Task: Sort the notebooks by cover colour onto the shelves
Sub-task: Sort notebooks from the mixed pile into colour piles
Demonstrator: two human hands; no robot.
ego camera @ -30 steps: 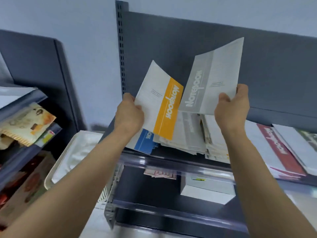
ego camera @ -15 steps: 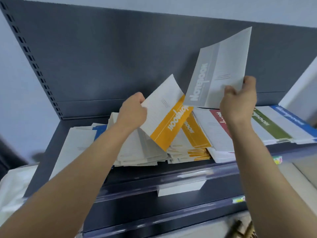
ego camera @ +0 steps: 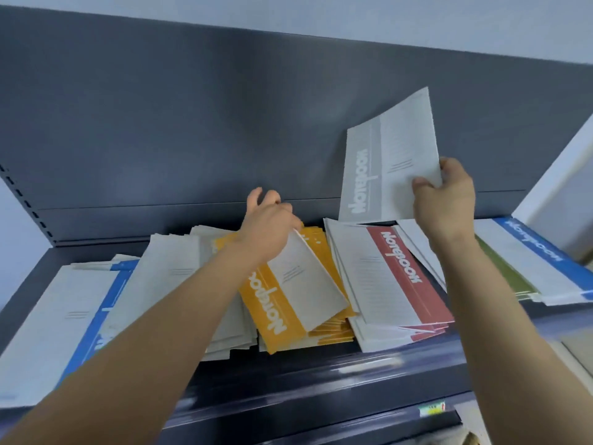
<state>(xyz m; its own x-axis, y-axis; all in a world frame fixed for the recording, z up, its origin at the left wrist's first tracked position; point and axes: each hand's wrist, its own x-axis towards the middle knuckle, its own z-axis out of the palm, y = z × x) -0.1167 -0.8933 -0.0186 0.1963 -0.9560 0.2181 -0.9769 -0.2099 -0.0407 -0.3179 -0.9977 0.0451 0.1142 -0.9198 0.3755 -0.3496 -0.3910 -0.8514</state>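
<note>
My left hand rests at the far edge of a yellow-banded notebook that lies on top of the yellow stack on the dark shelf. Whether its fingers still grip the cover I cannot tell. My right hand pinches a grey-banded notebook by its lower right corner and holds it upright above the shelf, against the back panel. Beside the yellow stack sit a red-banded stack, a grey stack, a blue-banded one at the left, and green and blue ones at the right.
The shelf's grey back panel rises behind the stacks, with a slotted upright at the left. A clear front rail edges the shelf, and a lower shelf with a price tag lies beneath. A white wall edge stands at the right.
My left hand has lowered the yellow-banded notebook from mid-air onto the yellow stack. My right hand keeps the grey-banded notebook raised. The camera has drawn closer to the shelf.
</note>
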